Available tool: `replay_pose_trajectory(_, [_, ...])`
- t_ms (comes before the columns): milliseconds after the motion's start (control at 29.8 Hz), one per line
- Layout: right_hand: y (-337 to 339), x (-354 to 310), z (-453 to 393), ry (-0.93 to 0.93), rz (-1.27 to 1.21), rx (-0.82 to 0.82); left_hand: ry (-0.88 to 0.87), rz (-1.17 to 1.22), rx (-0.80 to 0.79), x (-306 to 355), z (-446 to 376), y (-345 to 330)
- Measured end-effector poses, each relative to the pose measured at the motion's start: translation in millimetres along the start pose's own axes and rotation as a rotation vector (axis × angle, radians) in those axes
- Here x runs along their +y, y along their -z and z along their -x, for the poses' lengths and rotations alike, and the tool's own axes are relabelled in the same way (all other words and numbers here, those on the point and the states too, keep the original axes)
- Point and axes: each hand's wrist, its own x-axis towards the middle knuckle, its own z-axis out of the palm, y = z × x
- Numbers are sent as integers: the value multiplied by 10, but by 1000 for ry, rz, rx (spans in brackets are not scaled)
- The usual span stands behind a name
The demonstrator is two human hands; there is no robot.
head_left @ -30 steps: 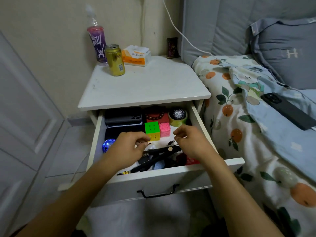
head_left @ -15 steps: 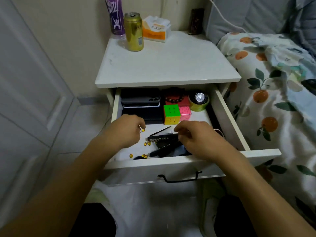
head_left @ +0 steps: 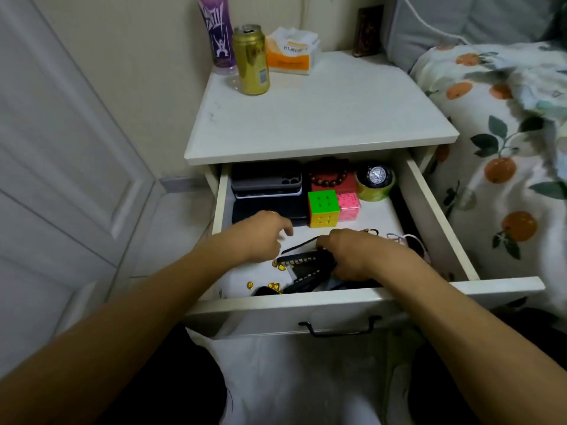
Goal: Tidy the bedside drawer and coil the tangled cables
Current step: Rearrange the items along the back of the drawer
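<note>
The right hand (head_left: 359, 256) curls its fingers over a black toothed strip (head_left: 302, 259) at lower centre of the frame, in the front of the open drawer (head_left: 343, 305); its long axis runs left to right. The left hand (head_left: 260, 237) hovers beside it, fingers loosely bent, holding nothing. Behind sit one green cube (head_left: 323, 208), one pink cube (head_left: 349, 206) and one watch (head_left: 376, 176). Several yellow beads (head_left: 273, 285) lie scattered.
</note>
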Motion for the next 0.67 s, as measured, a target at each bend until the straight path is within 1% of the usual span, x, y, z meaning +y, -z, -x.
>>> replay_pose_trajectory(101, [-33, -16, -22, -15, 46, 35, 40, -128, -85, 74, -124, -76])
replay_pose_trajectory(168, [-51, 29, 44, -29, 62, 83, 49, -138, -105, 109, -137, -127])
replay_pose_trajectory(235, [-29, 106, 128, -48, 66, 122, 22, -92, -116, 112, -144, -125])
replay_pose_trajectory(302, [4, 153, 239, -79, 41, 130, -6, -24, -171, 95, -83, -99])
replay_pose_trajectory(369, [4, 198, 312, -110, 15, 92, -22, 94, -314, 72, -40, -109])
replay_pose_trajectory(436, [4, 198, 397, -114, 16, 83, -32, 109, -415, 78, 40, -95])
replay_pose_trajectory(503, [24, 189, 453, -92, -8, 95, -50, 38, -388, 95, 67, -42])
replay_pose_trajectory(603, [36, 204, 444, -70, -128, 34, -44, -54, -315, 148, 31, -4])
replay_pose_trajectory(670, [29, 229, 372, -48, -179, -15, -50, -129, -379, 178, 18, -12])
